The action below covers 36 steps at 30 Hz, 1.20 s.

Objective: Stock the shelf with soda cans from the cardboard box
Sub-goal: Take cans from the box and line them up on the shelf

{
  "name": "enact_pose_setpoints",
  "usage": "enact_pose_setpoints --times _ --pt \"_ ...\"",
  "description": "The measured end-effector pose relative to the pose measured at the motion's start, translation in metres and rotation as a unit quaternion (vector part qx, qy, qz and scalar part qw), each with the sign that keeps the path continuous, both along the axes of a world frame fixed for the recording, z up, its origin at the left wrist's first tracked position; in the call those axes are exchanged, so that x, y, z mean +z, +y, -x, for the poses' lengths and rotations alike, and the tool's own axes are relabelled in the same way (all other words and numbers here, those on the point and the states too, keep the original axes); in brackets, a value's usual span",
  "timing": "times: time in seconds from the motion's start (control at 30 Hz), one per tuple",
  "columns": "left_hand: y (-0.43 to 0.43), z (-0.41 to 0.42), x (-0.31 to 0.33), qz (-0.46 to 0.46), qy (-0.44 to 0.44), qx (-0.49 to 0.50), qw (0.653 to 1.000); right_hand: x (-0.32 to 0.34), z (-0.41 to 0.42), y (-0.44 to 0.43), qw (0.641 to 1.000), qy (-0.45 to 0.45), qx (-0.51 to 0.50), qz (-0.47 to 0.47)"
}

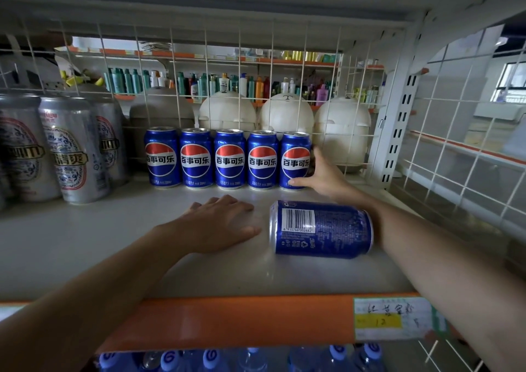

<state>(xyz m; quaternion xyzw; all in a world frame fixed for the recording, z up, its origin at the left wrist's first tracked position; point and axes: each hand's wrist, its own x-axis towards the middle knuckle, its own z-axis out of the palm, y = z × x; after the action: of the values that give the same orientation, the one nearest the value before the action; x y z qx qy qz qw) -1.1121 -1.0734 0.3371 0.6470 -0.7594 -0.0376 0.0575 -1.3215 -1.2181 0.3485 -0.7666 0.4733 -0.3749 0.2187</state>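
Several blue soda cans (230, 158) stand upright in a row at the back of the white shelf (85, 246), labels facing me. My right hand (323, 175) wraps around the rightmost can (294, 159), thumb at its base and fingers behind it. Another blue can (321, 228) lies on its side in the shelf's middle, barcode up, touching my right forearm. My left hand (219, 223) rests flat on the shelf just left of the lying can, fingers spread, holding nothing. The cardboard box is out of sight.
Tall silver cans (71, 149) stand at the left of the shelf. A white wire grid (256, 86) closes the back and right side. The orange shelf edge (227, 320) carries a price label (394, 319). Bottle caps (210, 357) show below.
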Motion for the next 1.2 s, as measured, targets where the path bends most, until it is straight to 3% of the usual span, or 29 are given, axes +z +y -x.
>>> enact_pose_setpoints --times 0.27,0.43,0.7,0.8,0.93,1.07,1.2 --pt "0.0 -0.002 -0.001 0.005 0.006 -0.003 1.0 0.037 0.025 0.025 0.991 0.102 -0.09 0.002" --pt "0.005 0.0 0.004 0.025 0.052 -0.002 0.998 0.058 0.036 0.087 0.997 0.051 0.05 0.016" --pt "0.011 -0.001 0.01 0.09 0.113 -0.037 0.989 0.041 0.054 0.156 0.968 0.135 0.181 -0.107" --pt "0.009 0.0 0.01 0.117 0.116 -0.038 0.986 0.028 0.061 0.16 0.97 0.161 0.166 -0.068" --pt "0.005 -0.002 0.01 0.13 0.157 -0.052 0.978 0.019 0.062 0.157 0.985 0.081 0.146 -0.03" --pt "0.004 -0.002 0.013 0.174 0.285 -0.087 0.939 0.022 0.052 0.15 0.991 0.016 0.134 0.003" --pt "0.012 -0.003 0.02 0.269 0.275 -0.121 0.915 0.03 0.028 0.132 0.992 -0.032 0.125 0.005"
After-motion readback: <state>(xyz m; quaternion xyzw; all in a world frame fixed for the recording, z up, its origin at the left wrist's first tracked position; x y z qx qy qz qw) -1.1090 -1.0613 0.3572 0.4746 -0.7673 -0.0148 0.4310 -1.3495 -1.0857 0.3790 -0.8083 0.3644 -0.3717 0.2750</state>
